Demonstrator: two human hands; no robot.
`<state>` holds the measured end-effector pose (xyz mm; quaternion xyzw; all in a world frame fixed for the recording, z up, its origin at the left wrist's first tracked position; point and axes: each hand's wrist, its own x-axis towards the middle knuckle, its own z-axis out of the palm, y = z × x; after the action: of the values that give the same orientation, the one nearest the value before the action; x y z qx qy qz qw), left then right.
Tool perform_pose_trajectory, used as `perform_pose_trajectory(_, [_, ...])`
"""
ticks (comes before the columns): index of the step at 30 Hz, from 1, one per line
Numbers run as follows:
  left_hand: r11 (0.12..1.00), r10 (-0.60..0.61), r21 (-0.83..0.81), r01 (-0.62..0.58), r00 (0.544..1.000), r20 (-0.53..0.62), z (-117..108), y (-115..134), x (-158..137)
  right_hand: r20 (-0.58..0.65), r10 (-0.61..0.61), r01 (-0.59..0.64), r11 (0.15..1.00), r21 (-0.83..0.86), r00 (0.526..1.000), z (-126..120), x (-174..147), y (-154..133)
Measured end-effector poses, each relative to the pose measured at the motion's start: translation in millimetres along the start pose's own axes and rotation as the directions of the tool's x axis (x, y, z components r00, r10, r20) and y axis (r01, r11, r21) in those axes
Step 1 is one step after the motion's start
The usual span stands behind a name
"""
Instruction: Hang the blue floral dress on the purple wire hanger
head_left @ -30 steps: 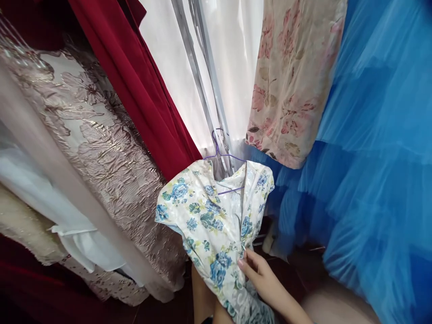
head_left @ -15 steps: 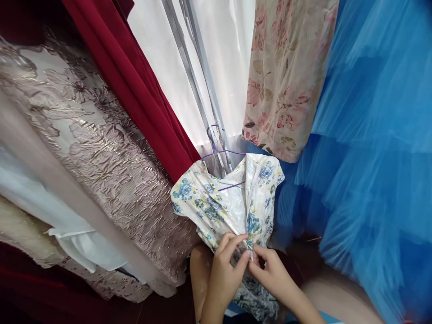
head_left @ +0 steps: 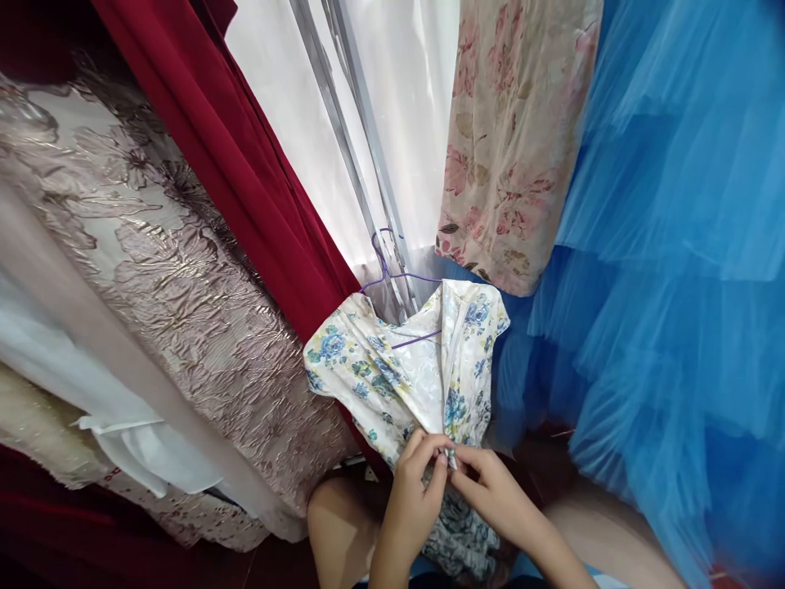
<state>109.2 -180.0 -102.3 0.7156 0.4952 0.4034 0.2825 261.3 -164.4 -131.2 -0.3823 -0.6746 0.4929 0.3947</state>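
Observation:
A white dress with blue flowers [head_left: 380, 376] hangs on a purple wire hanger [head_left: 385, 262], its front opening spread at the neck. At the lower end of that opening my left hand [head_left: 420, 474] pinches the fabric edge between thumb and fingers. Close beside it, my right hand [head_left: 484, 478] pinches the same spot from the other side. A small fold of cloth shows between the two sets of fingertips; any fastener there is too small to make out. Below my hands the dress's lower part bunches near my legs.
Dark red cloth [head_left: 245, 188] and a pinkish embossed garment [head_left: 184, 270] hang at left. A pair of grey metal poles [head_left: 349, 131] stands before white cloth. At right hang a pink floral garment [head_left: 515, 155] and a blue tulle dress [head_left: 668, 270].
My left fingers have closed in from a more spread pose to a pinch at the dress opening. The view has shifted slightly, and my knee at left has moved outward.

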Motion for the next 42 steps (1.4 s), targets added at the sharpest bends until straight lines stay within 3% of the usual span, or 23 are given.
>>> perform_pose_trajectory(3, [1.000,0.001,0.000,-0.001,1.000,-0.014,5.2,-4.9,0.4,0.007,-0.002,0.002,0.998,0.063,1.000,-3.9,-0.1,-0.6])
perform_pose_trajectory(9, [0.991,0.133,0.002,-0.135,0.972,-0.193,13.8,-15.5,1.0,0.012,0.010,-0.011,0.994,0.113,1.000,-3.4,-0.4,1.7])
perform_pose_trajectory(18, [0.982,0.189,0.052,-0.182,0.952,-0.239,5.0,-17.5,-3.7,0.028,0.031,-0.034,0.994,0.105,0.999,2.5,-0.7,4.4])
perform_pose_trajectory(26, [0.999,0.041,0.031,-0.033,0.948,-0.315,5.0,7.6,-0.8,-0.112,-0.077,0.076,0.997,-0.013,0.991,-1.4,12.1,-1.2])
perform_pose_trajectory(32, [0.997,-0.012,-0.071,-0.012,0.945,-0.328,11.8,-1.0,0.4,-0.050,-0.175,0.169,0.979,-0.117,0.983,-1.3,18.0,-5.2])
perform_pose_trajectory(38, [0.967,-0.109,-0.255,-0.022,0.866,-0.489,-0.7,14.8,41.5,-0.060,-0.110,0.104,0.990,-0.099,0.992,-1.2,8.2,1.6])
perform_pose_trajectory(42, [0.960,0.011,-0.228,-0.162,0.837,-0.546,-31.5,39.4,100.7,-0.060,-0.076,0.071,0.994,-0.082,0.995,-6.8,4.4,3.7])
